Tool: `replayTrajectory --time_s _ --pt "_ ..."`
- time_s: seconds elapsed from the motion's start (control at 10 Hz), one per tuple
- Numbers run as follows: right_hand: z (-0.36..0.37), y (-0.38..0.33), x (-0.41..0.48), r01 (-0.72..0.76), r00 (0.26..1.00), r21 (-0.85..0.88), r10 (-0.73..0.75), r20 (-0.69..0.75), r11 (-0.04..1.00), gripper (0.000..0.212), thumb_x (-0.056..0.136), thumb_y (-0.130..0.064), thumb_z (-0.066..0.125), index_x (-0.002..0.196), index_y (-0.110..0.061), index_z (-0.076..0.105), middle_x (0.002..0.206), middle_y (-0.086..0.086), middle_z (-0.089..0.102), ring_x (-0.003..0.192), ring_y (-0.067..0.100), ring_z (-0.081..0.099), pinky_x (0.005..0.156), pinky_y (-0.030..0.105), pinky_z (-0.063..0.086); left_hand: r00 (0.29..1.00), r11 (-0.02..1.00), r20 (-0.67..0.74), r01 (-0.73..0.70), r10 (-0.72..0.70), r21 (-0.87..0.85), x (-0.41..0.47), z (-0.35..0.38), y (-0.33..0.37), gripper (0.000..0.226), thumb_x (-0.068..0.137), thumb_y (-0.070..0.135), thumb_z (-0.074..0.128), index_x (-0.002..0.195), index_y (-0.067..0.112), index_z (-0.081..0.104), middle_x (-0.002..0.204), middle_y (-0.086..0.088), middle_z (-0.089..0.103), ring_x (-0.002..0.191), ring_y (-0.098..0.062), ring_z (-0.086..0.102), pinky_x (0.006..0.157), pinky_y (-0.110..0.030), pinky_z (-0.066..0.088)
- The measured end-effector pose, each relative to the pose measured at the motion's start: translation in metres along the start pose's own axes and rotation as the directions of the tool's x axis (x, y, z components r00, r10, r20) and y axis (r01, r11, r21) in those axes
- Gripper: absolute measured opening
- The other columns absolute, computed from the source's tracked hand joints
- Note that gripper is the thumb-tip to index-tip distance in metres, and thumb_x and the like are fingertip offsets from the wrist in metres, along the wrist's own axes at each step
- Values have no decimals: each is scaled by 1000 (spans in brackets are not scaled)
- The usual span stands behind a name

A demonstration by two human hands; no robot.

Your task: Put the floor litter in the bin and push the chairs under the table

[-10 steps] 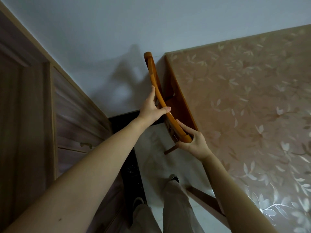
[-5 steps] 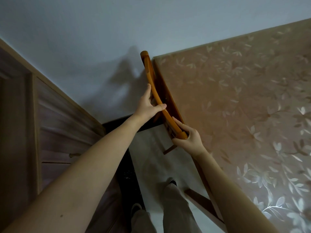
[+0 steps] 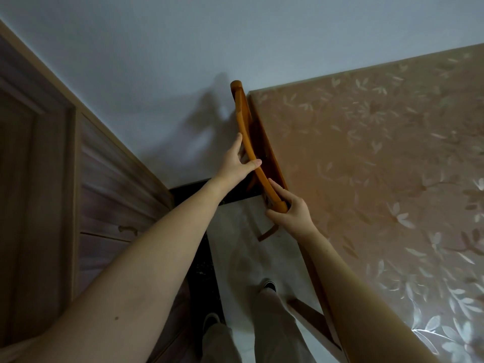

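Observation:
An orange wooden chair (image 3: 242, 119) stands at the left edge of the table (image 3: 366, 166), which wears a pinkish floral cloth. Only the chair's curved top rail and part of its back show; the seat is hidden under the tabletop. My left hand (image 3: 235, 163) grips the middle of the rail, thumb over its top. My right hand (image 3: 290, 210) holds the rail's near end. The rail lies almost against the table edge. No litter or bin is in view.
A wooden door and cabinet (image 3: 104, 205) fill the left side. A narrow strip of pale floor (image 3: 243, 252) runs between them and the table, where my legs and shoes (image 3: 269, 285) stand. A white wall (image 3: 183, 61) closes the far end.
The chair has slid right, further under the table; the gap between its rail and the table edge has closed. Both hands stay on the rail.

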State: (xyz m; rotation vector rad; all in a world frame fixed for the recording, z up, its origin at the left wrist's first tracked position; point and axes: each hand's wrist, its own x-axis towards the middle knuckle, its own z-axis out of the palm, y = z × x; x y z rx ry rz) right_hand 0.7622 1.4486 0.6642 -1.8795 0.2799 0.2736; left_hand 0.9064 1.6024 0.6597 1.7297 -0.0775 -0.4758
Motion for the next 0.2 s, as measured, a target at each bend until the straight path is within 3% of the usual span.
replayTrajectory --time_s 0.1,0.2 --pt "-4 -7 -3 8 1000 -32 -7 14 999 74 82 -13 69 142 -45 42 98 25 62 72 42 59 67 50 53 999 997 -12 -35 36 65 -16 3 1 86 86 11 68 152 20 14 153 -2 34 134 -10 37 100 -23 41" --pt "-11 -17 -12 29 999 -53 -27 44 998 67 83 -12 69 142 -36 48 104 16 67 82 35 65 74 50 55 998 984 -47 -36 45 175 -43 6 13 69 90 16 65 149 19 29 147 -3 43 131 -16 45 103 -33 44"
